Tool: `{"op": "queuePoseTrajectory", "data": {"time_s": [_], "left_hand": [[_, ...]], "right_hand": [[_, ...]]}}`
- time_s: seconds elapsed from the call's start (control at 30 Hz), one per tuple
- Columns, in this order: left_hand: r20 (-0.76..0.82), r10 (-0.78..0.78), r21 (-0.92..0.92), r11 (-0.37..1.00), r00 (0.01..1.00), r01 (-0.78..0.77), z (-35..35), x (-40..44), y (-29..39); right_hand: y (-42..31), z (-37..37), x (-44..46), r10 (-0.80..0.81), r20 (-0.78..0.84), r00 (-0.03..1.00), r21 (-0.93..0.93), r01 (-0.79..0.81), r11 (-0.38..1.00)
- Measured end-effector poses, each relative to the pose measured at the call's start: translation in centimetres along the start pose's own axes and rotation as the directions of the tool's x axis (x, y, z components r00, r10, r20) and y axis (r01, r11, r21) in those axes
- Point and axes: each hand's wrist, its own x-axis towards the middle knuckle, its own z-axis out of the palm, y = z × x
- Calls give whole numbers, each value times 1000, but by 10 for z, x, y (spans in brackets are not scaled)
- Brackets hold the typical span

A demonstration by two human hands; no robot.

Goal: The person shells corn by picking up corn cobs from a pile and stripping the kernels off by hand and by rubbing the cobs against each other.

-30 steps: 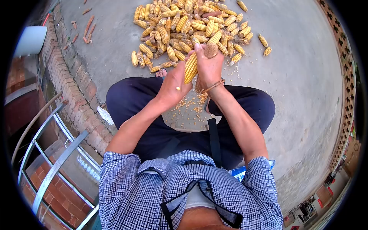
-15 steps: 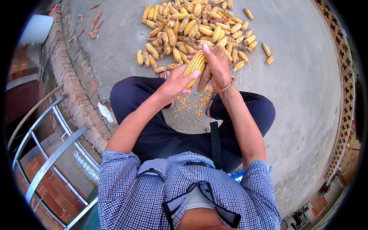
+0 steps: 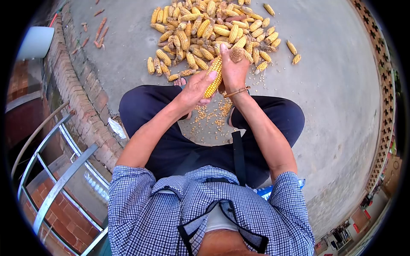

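Note:
My left hand is closed around a yellow ear of corn, which it holds tilted between my knees. Pressed against the ear's right side is my right hand, its fingers wrapped round a bare brown corncob. Only the cob's round end shows above the hand; most of it is hidden by the palm. Loose kernels lie scattered on the ground below both hands. Beyond them is a heap of yellow ears.
Several bare cobs lie at the far left beside a low brick edge. A white bucket stands past it. A metal railing is at the lower left. Two single ears lie right of the heap.
My right hand has turned, so the bare cob now shows mainly its end, where its length was visible before. The ear in my left hand stands more upright. The view has shifted slightly.

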Motion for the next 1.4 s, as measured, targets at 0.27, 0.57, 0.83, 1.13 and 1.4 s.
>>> {"op": "queuePoseTrajectory", "data": {"time_s": [0.27, 0.57, 0.83, 1.13, 1.4], "left_hand": [[-139, 31, -211, 976, 990, -60, 4, 1, 18], [-24, 17, -116, 993, 1000, -19, 1, 6, 8], [-31, 72, -124, 989, 997, -75, 7, 5, 10], [-256, 598, 651, 687, 759, -322, -1, 34, -30], [-128, 170, 165, 975, 977, -148, 2, 19, -13]], "right_hand": [[-5, -14, 5, 143, 348, 926, 316, -260, 913], [-8, -1, -8, -166, 116, 979, -138, 181, 974], [-12, -4, 1, -44, 112, 993, 89, 34, 995], [-27, 4, -15, 99, 186, 978, 183, -134, 974], [-6, 0, -5, -158, -45, 986, -103, 153, 983]]}}
